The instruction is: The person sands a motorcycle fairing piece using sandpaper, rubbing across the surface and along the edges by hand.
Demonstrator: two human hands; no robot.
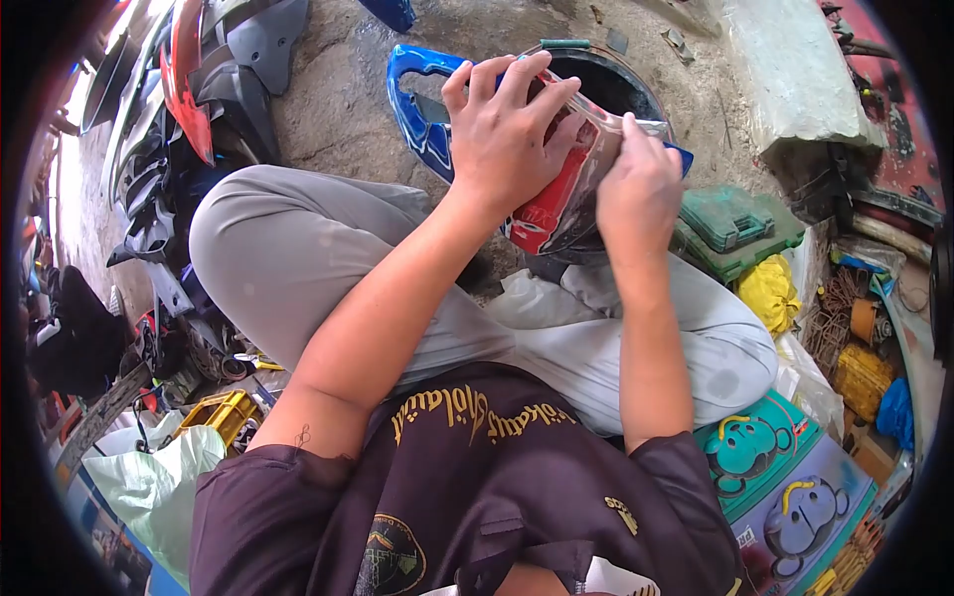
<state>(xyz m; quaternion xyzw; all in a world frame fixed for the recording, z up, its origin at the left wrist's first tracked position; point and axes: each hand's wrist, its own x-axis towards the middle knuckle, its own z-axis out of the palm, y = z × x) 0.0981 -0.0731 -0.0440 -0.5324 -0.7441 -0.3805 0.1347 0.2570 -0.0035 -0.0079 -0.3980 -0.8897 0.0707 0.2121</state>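
A red and dark glossy plastic fairing panel (564, 204) stands tilted in front of my crossed legs, with pale scuffed or wet-looking patches. My left hand (512, 134) is closed over its upper left edge, fingers bent across the top. At the right edge, my right hand (641, 184) is closed with the thumb up along the panel; its other fingers are curled and partly hidden. Behind the panel lies a blue plastic fairing piece (422, 139) with a cut-out. A dark round basin (621, 89) sits just beyond, partly covered by the panel.
Black and red fairing pieces (186, 89) are piled at the left. To the right are a green tool case (735, 223), a yellow bag (769, 293) and printed boxes (745, 452). A concrete block (795, 79) stands at the upper right, a yellow crate (221, 417) at the lower left.
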